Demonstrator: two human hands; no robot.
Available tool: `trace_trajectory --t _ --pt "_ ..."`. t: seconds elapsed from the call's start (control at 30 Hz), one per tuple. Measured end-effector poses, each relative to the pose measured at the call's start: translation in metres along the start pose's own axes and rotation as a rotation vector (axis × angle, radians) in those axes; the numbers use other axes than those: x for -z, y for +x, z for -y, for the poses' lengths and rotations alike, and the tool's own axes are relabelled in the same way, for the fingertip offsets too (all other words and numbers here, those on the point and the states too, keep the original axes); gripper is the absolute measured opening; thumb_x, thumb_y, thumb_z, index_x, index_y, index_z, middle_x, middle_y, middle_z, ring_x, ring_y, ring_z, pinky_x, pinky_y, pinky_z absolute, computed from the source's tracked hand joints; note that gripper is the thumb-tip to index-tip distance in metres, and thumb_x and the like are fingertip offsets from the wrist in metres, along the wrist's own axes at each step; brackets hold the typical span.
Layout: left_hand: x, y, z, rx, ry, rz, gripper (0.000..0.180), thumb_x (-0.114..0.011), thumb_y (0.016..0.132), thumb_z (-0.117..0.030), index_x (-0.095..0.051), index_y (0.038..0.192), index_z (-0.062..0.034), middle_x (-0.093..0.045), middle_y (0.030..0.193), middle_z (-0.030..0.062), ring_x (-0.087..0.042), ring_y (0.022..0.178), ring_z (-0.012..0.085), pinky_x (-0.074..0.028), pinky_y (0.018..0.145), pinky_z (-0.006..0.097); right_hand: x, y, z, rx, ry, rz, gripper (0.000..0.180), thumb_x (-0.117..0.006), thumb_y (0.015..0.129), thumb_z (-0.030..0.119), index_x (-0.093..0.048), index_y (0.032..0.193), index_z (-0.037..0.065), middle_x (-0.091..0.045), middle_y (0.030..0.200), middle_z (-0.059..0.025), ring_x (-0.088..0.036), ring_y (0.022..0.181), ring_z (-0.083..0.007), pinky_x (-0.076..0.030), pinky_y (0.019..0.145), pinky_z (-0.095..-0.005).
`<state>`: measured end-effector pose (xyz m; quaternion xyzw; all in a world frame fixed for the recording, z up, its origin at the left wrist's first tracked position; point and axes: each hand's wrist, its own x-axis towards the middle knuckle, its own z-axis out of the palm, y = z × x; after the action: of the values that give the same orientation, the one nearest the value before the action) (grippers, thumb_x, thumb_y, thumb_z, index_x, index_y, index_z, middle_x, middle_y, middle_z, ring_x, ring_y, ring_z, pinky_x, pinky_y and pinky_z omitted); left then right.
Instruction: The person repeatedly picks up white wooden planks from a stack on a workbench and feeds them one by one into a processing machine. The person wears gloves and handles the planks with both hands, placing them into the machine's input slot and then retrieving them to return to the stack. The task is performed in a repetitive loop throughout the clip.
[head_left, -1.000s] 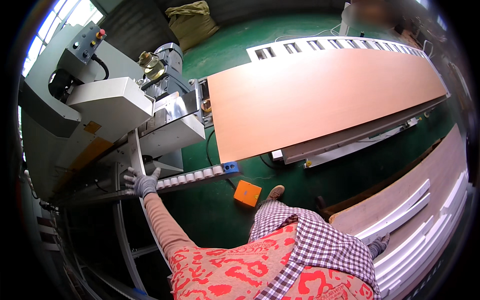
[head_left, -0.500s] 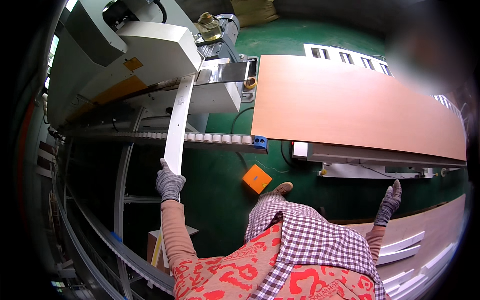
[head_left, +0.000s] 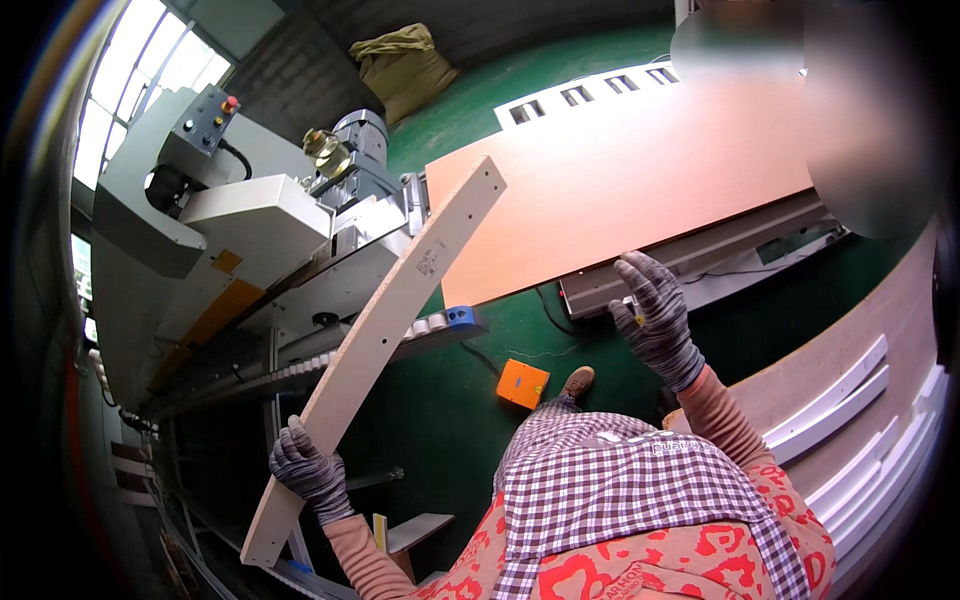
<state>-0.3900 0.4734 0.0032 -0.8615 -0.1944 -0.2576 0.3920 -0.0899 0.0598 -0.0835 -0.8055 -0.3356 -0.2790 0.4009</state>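
My left hand (head_left: 310,472), in a grey knitted glove, grips a long narrow white board (head_left: 370,357) near its lower end. The board has several small holes and a little printed mark on its face. It slants up and away to the right, its far end in front of the near left corner of a large light-brown panel (head_left: 610,180). My right hand (head_left: 657,322), gloved alike, is raised near the panel's front edge. Its fingers are stretched and the thumb stands apart, with nothing held.
A grey-white machine (head_left: 262,215) with a control panel and motor stands at the left. Its roller rail (head_left: 425,328) runs behind the board. An orange box (head_left: 522,383) lies on the green floor by my shoe. White strips (head_left: 830,420) lie on a surface at the right.
The white board has come off the machine and roller rail and now slants to the right in my left hand. My right hand has moved leftward and up. The view has shifted.
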Motion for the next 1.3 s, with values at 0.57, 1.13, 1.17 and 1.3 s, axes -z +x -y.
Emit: trace_trajectory --t 0.57,1.13,1.17,1.3 --pt "0.017 0.060 -0.017 -0.397 -0.597 0.086 0.061 -0.067 0.061 -0.015 -0.050 0.119 -0.0078 -0.052 0.090 0.0112 -0.053 0.084 0.0308 -0.041 0.081 0.047 0.011 0.008 -0.041 0.471 -0.370 0.591 0.104 -0.084 0.055 0.042 -0.034 0.141 0.011 -0.046 0.127 -0.0182 -0.045 0.120 -0.0355 -0.028 0.109 -0.0540" --pt "0.062 -0.136 -0.047 1.552 -2.132 -0.542 0.068 -0.059 0.092 -0.043 -0.035 0.144 -0.0078 -0.050 0.135 0.0165 -0.050 0.123 0.0293 -0.044 0.101 0.048 -0.134 -0.007 0.185 0.321 0.701 1.057 0.080 -0.088 0.046 0.024 -0.059 0.117 0.004 -0.060 0.097 -0.0151 -0.063 0.087 -0.0325 -0.054 0.080 -0.0388" --pt "0.056 -0.132 -0.055 1.550 -2.130 -0.470 0.070 -0.064 0.089 -0.041 -0.035 0.144 -0.0092 -0.053 0.132 0.0171 -0.053 0.120 0.0305 -0.046 0.099 0.049 -0.141 -0.018 0.196 0.308 0.689 1.094 0.080 -0.088 0.046 0.025 -0.059 0.118 0.004 -0.060 0.098 -0.0154 -0.063 0.088 -0.0324 -0.053 0.082 -0.0395" --pt "0.013 -0.139 -0.042 1.753 -2.271 -0.576 0.057 -0.067 0.083 -0.004 -0.042 0.135 -0.0088 -0.056 0.123 0.0142 -0.055 0.117 0.0313 -0.047 0.100 0.049 -0.185 -0.036 0.233 0.310 0.517 1.180 0.078 -0.086 0.051 0.030 -0.058 0.119 0.003 -0.059 0.101 -0.0166 -0.062 0.091 -0.0350 -0.053 0.082 -0.0420"
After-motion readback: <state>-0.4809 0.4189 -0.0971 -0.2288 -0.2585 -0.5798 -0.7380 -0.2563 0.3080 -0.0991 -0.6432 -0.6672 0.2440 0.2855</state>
